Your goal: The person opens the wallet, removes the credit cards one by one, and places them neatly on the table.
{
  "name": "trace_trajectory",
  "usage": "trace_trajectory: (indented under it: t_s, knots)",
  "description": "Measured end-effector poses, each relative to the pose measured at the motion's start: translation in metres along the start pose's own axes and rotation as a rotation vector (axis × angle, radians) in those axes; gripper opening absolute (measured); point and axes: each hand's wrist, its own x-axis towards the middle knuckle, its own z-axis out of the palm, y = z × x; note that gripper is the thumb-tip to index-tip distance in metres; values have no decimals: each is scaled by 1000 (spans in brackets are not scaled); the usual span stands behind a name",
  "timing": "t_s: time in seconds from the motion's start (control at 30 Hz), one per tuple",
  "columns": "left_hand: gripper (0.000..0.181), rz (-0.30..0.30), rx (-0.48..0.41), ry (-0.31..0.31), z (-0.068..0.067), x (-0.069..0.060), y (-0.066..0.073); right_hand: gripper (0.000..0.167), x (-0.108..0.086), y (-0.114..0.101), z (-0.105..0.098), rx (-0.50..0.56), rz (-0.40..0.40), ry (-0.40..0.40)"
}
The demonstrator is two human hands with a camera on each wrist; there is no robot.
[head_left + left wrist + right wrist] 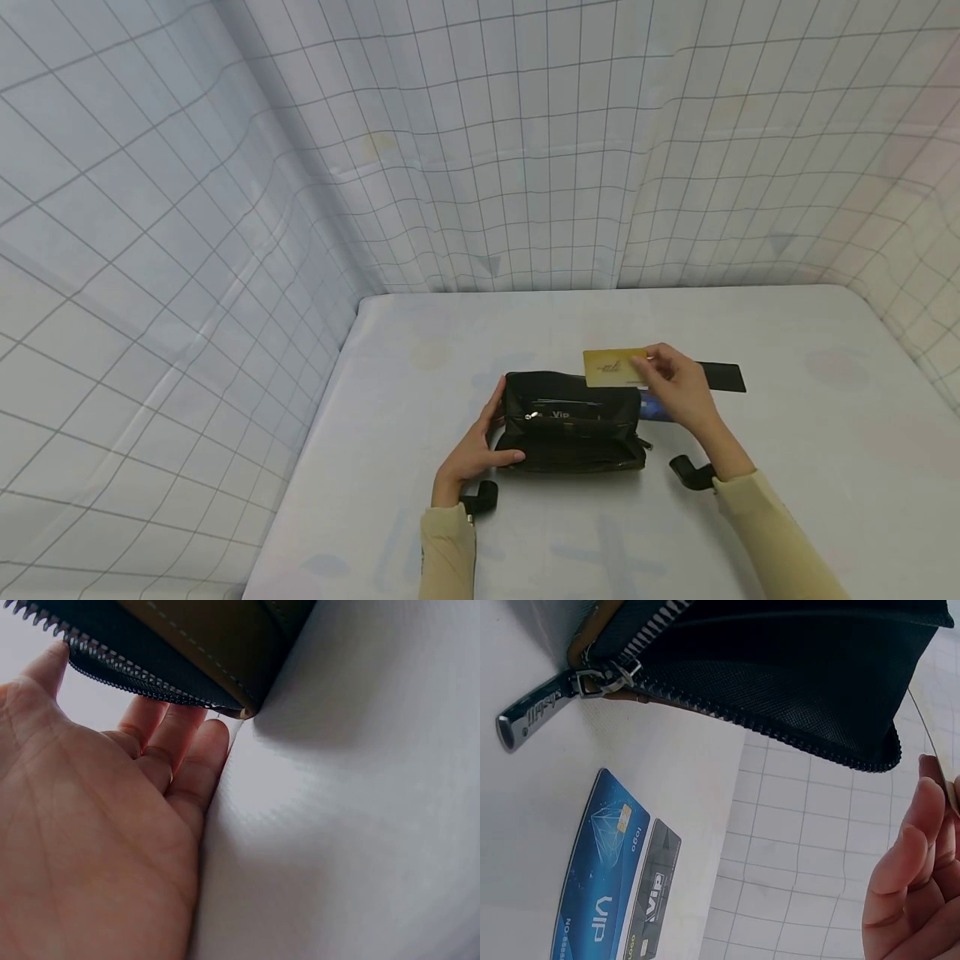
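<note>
A dark zippered wallet (573, 458) lies spread on the table, its inside facing up, with a card marked "Vip" in an inner pocket. My left hand (474, 450) holds its left end, thumb on the near edge and fingers along the side; in the left wrist view the fingers (199, 761) reach up to the zipper edge. Between thumb and fingers my right hand (678, 387) pinches a gold card (611, 367) above the wallet's back right part. From the right wrist view, that card (928, 735) appears nearly edge-on beside the zipper.
Right of the wallet, a blue VIP card (604, 862) and a dark grey VIP card (658, 881) lie on the white table (420, 358). A zipper pull (536, 712) sticks out from the wallet's right end. Grid-patterned cloth (480, 167) hangs behind and at both sides.
</note>
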Motion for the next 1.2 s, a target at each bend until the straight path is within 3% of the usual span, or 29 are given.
trace_trajectory:
  t_s: [0.33, 0.53, 0.67, 0.83, 0.97, 1.07, 1.2]
  knots:
    - [110, -9, -3, 4, 1, 0, 1, 24, -2, 5, -13, 87, 26, 59]
    - [111, -1, -1, 3, 1, 0, 1, 26, -3, 8, -27, 48, 70, 83]
    - [111, -4, -4, 6, 1, 0, 0, 25, -4, 31, -35, 85, 108, 100]
    - [111, -18, -4, 7, 1, 0, 0, 27, -6, 89, -43, 99, 121, 93]
    - [110, -11, 10, 5, 1, 0, 0, 31, -10, 135, -49, -2, 140, 124]
    - [109, -2, 23, 5, 1, 1, 0, 37, -15, 154, -53, -88, 172, 145]
    - [108, 2, 26, 5, 1, 1, 0, 46, -22, 145, -65, -69, 190, 126]
